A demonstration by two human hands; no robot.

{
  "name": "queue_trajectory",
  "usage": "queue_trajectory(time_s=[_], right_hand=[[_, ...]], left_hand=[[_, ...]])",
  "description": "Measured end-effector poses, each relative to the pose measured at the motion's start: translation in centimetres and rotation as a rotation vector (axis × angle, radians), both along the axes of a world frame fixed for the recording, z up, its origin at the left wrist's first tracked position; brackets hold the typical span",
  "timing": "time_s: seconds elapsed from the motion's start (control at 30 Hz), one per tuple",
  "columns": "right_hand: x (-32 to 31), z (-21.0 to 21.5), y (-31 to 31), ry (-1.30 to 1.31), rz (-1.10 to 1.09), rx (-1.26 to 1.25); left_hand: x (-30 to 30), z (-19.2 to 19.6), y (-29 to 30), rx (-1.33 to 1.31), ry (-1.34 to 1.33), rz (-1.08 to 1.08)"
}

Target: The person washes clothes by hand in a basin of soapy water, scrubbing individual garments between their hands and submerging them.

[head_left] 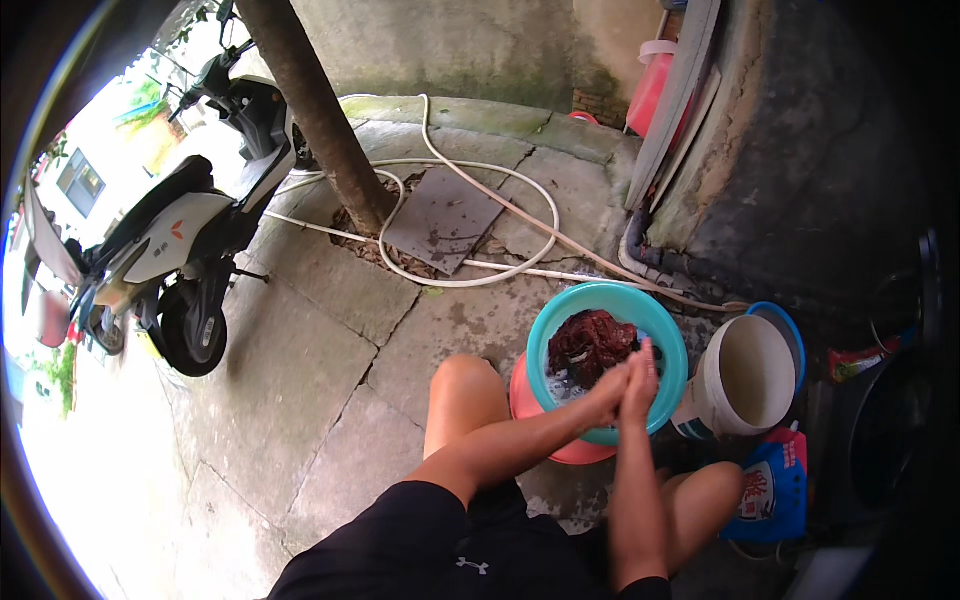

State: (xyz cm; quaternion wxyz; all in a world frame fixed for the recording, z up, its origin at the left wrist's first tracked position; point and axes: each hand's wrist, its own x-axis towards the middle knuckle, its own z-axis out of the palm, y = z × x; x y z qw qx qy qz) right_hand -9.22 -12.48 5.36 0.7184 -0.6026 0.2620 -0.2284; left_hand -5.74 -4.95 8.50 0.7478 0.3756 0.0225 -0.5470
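Observation:
A teal basin (676, 372) sits over a red-pink basin or tub (522, 395) in front of me. Dark red, wet-looking cloth (590, 340) is bunched inside it, with whitish suds (562, 386) around. Above the basin's near right part, my left hand (607, 392) and my right hand (640, 385) are pressed against each other, fingers closed. Whatever lies between them, if anything, is hidden. The cloth pile lies just beyond the fingers.
Right of the basin stand a whitish bucket (720, 390), a blue-rimmed container (790, 330) and a blue detergent bag (775, 490). A pale hose (555, 215) loops over the paving near a tree trunk (330, 110). A scooter (180, 215) is parked left.

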Motion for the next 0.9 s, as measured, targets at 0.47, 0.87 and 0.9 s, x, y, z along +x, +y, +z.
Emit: queue_trajectory(time_s=[0.47, 0.87, 0.9], right_hand=[[0.0, 2.0, 0.4, -0.022, -0.107, -0.260], [0.6, 2.4, 4.6, -0.044, 0.033, -0.425], [0.6, 1.4, 2.2, -0.006, -0.016, -0.400]], left_hand=[[-0.5, 2.0, 0.3, -0.146, -0.133, 0.040], [3.9, -1.8, 1.3, -0.066, -0.052, 0.162], [1.8, -0.8, 0.8, -0.039, 0.003, 0.017]])
